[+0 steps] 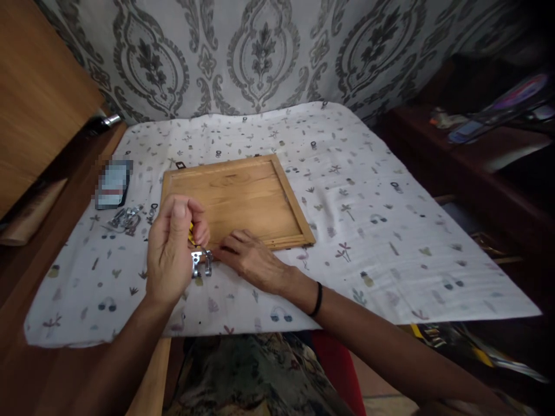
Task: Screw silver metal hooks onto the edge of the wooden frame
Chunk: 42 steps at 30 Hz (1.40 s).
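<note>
Left hand: While its thumb points up, the left hand [173, 245] is curled round a yellow object [191, 233], most of it hidden from where I stand
Right hand: The right hand [251, 260] has bent fingers at the panel's near edge, just beside the bracket; whether they pinch it, I cannot tell
Wooden panel: Mid-frame, flat on the cloth-covered desk [381, 231], the wooden panel [243, 199]
Metal bracket: At that near edge, the metal bracket [202, 263]; fastened or not, I cannot tell
Progress: Partway, I'd judge; loose metal pieces [125, 219], left of frame, seem unused
</note>
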Tool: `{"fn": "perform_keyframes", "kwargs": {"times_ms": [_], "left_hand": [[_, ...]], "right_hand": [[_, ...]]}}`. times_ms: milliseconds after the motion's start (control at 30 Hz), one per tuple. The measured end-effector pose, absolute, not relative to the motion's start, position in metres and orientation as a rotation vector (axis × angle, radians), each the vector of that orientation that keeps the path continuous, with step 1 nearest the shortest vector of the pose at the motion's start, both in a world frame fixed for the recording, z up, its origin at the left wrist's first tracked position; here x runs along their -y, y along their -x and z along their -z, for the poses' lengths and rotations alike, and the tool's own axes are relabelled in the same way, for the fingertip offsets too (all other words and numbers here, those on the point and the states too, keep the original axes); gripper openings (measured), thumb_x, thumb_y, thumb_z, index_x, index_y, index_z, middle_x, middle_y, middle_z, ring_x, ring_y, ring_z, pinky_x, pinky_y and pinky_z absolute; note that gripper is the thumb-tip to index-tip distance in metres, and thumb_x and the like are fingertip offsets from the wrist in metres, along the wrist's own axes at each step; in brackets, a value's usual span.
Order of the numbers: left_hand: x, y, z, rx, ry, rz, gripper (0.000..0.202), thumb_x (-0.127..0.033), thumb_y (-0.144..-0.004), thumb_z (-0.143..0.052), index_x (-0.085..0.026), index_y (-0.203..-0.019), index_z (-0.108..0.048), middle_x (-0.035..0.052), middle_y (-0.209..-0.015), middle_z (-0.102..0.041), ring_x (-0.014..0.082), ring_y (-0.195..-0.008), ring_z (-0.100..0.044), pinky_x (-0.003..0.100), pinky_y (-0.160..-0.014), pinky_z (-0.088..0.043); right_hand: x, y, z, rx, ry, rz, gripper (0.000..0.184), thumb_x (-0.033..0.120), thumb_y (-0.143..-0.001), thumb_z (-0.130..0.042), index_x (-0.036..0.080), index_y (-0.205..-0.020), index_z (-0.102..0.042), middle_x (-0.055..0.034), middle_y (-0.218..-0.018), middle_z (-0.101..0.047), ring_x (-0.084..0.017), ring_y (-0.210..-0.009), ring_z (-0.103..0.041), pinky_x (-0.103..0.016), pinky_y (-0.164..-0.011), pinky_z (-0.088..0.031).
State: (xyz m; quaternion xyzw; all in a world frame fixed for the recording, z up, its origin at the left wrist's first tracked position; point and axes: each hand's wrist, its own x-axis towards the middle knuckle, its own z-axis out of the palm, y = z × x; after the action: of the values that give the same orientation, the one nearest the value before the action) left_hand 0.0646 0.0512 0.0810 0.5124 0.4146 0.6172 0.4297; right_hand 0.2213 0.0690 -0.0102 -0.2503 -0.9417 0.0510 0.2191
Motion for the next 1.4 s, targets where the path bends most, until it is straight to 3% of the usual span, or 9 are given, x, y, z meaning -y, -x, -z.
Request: {"fn": "perform_keyframes", "kwargs": {"times_ms": [167,433,600,967,1400], "left_hand": [[-0.06,-0.073,-0.082,-0.95,-1.171,-1.564,0.03,-0.036,-0.096,-0.06,-0.021,-0.071,-0.056,-0.0071,-0.048,-0.027,0.0081,-0.041,-0.021,0.024,-0.04,-0.016],[-0.061,-0.064,-0.086,-0.735,-1.178,-1.349,0.02,-0.03,-0.093,-0.061,-0.022,-0.074,-0.059,-0.0098,-0.044,-0.022,0.0057,-0.039,-0.009,0.019,-0.039,-0.014],[-0.061,-0.057,-0.087,-0.649,-1.238,-1.209,0.019,-0.035,-0.092,-0.063,-0.022,-0.079,-0.062,-0.0104,-0.045,-0.022,0.0049,-0.038,-0.01,0.019,-0.039,-0.018],[-0.068,-0.058,-0.086,-0.746,-1.181,-1.324,0.017,-0.027,-0.091,-0.056,-0.021,-0.075,-0.057,-0.0106,-0.046,-0.021,0.0052,-0.04,-0.008,0.015,-0.038,-0.019],[-0.068,-0.061,-0.085,-0.671,-1.204,-1.273,0.018,-0.026,-0.093,-0.054,-0.02,-0.077,-0.058,-0.0104,-0.047,-0.022,0.005,-0.039,-0.009,0.017,-0.039,-0.017]], "right_hand": [[-0.07,-0.221,0.012,2.599,0.69,-0.154,0.022,0.018,-0.103,-0.053,0.015,-0.12,-0.067,-0.009,-0.101,-0.064,-0.023,-0.095,-0.048,-0.036,-0.083,-0.043],[-0.072,-0.221,0.011,2.591,0.706,-0.207,0.02,0.018,-0.102,-0.055,0.018,-0.117,-0.069,-0.0083,-0.102,-0.063,-0.022,-0.095,-0.048,-0.036,-0.083,-0.042],[-0.073,-0.222,0.009,2.601,0.697,-0.249,0.023,0.014,-0.1,-0.057,0.017,-0.12,-0.067,-0.0086,-0.103,-0.064,-0.023,-0.095,-0.049,-0.036,-0.084,-0.044],[-0.07,-0.224,0.015,2.523,0.615,-0.176,0.022,0.014,-0.102,-0.054,0.012,-0.119,-0.067,-0.0103,-0.106,-0.068,-0.022,-0.098,-0.053,-0.035,-0.086,-0.048],[-0.071,-0.224,0.012,2.538,0.65,-0.21,0.02,0.016,-0.101,-0.056,0.015,-0.116,-0.07,-0.0093,-0.106,-0.069,-0.023,-0.098,-0.051,-0.036,-0.086,-0.045]]}}
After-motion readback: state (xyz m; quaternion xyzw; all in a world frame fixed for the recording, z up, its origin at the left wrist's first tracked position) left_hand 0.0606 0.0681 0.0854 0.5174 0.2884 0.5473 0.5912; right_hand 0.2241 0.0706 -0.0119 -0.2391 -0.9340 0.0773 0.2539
